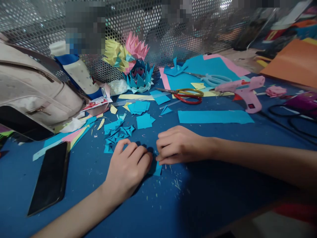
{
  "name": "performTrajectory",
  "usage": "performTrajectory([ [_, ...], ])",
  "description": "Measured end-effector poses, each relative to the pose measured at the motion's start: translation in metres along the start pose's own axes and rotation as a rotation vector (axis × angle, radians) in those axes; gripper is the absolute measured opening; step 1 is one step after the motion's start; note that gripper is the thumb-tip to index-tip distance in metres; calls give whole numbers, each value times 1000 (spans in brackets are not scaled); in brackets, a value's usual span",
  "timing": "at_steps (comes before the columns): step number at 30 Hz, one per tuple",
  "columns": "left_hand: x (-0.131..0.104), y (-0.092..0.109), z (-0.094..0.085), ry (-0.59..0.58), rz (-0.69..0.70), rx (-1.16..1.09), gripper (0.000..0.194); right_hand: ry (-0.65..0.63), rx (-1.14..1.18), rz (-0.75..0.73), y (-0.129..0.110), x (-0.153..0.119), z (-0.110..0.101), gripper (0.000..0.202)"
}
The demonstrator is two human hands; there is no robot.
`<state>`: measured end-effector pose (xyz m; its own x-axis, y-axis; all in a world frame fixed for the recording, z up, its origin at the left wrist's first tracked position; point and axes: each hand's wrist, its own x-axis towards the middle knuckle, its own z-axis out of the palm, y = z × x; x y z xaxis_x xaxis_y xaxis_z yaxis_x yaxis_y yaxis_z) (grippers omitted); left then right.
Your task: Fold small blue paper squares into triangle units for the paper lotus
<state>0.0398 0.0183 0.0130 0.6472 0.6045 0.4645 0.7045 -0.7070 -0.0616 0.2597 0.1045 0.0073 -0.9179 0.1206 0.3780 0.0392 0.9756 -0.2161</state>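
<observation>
On the blue table, a small piece of blue paper (156, 169) lies between my two hands, partly covered by them. My left hand (131, 165) rests on its left side with the fingers curled and pressed down. From the right, my right hand (179, 145) pinches the paper's upper edge between closed fingertips. Just beyond my left hand sits a pile of folded blue paper pieces (119, 132). Cut blue paper squares (145, 121) lie a little farther back.
Red-and-yellow-handled scissors (189, 96), a pink glue gun (244, 91) and a blue paper strip (215, 117) lie at the back right. A phone (51, 177) and a white bag (34, 76) are on the left. Folded paper flowers (140, 76) stand by the perforated metal panel (153, 29).
</observation>
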Motion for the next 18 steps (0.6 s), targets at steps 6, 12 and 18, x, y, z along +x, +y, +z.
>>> performTrajectory([
  [6, 1, 0, 1, 0, 19, 15, 24, -4, 32, -4, 2, -1, 1, 16],
  [12, 0, -3, 1, 12, 53, 15, 24, -4, 100, 14, 3, -2, 2, 17],
  [18, 1, -4, 0, 18, 73, 15, 25, 10, 150, 23, 4, -1, 3, 16],
])
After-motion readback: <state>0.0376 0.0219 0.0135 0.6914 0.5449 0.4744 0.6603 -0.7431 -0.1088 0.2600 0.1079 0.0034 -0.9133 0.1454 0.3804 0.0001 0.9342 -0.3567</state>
